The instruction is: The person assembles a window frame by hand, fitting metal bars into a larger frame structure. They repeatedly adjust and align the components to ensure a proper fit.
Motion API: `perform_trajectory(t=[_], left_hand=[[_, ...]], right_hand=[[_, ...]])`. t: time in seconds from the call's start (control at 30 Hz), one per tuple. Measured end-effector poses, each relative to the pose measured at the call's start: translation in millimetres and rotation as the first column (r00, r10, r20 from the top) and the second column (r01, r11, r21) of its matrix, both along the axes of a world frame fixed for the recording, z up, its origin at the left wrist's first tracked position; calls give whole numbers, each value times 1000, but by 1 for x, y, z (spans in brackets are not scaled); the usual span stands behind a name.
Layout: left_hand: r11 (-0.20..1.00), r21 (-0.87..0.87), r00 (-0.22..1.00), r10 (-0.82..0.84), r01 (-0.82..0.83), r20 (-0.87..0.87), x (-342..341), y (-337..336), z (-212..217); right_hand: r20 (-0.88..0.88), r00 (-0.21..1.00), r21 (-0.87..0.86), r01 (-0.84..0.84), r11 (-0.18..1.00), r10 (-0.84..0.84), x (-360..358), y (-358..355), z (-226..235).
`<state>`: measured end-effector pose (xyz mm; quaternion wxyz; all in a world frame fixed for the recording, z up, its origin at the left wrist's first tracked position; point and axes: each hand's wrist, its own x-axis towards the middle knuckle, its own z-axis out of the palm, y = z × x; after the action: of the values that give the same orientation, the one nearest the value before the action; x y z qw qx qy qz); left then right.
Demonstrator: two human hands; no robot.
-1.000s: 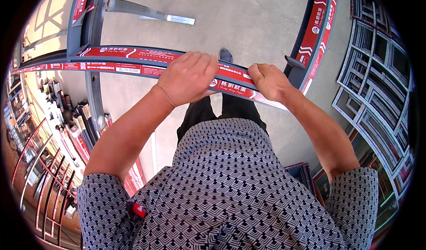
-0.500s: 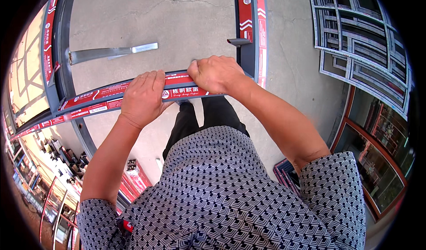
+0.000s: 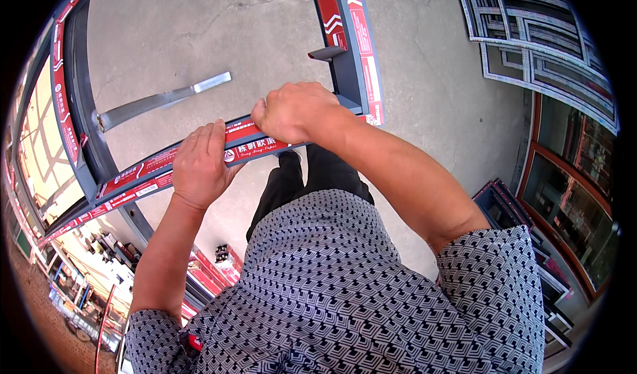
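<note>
A large grey metal window frame wrapped in red and white protective film stands in front of me over a concrete floor. My left hand lies flat on its near rail, fingers together pressing the film. My right hand is clenched on the same rail close to the frame's right corner, pinching the red film strip. The frame's right upright runs away from that corner.
A loose grey metal bar lies on the concrete inside the frame. Stacked window frames lean at the upper right, and dark framed panels stand at the right. More red-filmed profiles lie by my left leg.
The view has swung so the frame's right corner sits nearer the middle. Both hands have shifted along the near rail toward that corner, the right hand now clenched right beside it.
</note>
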<state>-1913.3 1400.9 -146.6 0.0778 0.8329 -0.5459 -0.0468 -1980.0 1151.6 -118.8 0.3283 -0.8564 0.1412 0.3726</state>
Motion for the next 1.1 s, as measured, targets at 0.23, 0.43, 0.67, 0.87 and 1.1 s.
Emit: perform_trajectory(t=[0.23, 0.43, 0.67, 0.87, 1.1], left_hand=[[1000, -2, 999, 5, -5, -54, 1, -5, 7], [997, 30, 984, 81, -77, -159, -1, -3, 11], [992, -122, 950, -14, -25, -313, 9, -1, 22], [848, -331, 861, 246, -414, -446, 95, -22, 77], [836, 253, 801, 542, -486, -254, 57, -6, -8]], right_hand=[[-46, 999, -78, -25, 997, 21, 4, 5, -7], [-32, 997, -137, -72, 988, 68, 8, 11, -5], [72, 993, -159, -87, 983, 99, 1, 12, -16], [51, 989, -162, -128, 978, 138, 3, 8, -11], [15, 988, -150, -151, 977, 155, -6, 17, -7]])
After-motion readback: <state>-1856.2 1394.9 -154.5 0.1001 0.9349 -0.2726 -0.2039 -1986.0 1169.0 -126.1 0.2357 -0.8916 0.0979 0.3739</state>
